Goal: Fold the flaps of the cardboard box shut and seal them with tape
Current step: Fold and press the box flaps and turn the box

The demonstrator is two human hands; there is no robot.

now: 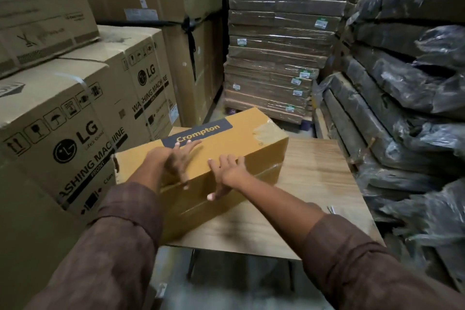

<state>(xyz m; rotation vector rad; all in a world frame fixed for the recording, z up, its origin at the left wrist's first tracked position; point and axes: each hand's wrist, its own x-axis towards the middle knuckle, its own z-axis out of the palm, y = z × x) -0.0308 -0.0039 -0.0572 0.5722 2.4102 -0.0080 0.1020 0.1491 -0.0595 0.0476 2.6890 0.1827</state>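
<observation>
Under both hands point(181, 161) point(227, 173), box point(251, 138) seam hidden.

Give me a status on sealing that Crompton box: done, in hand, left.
Done: the far end of the Crompton box already carries tape. In hand: the left hand and right hand both lie over the top near edge, fingers on top and thumbs down the side, with the box resting on the wooden table. Left: the near end is hidden, so its seal is unconfirmed; no tape roll shows.
</observation>
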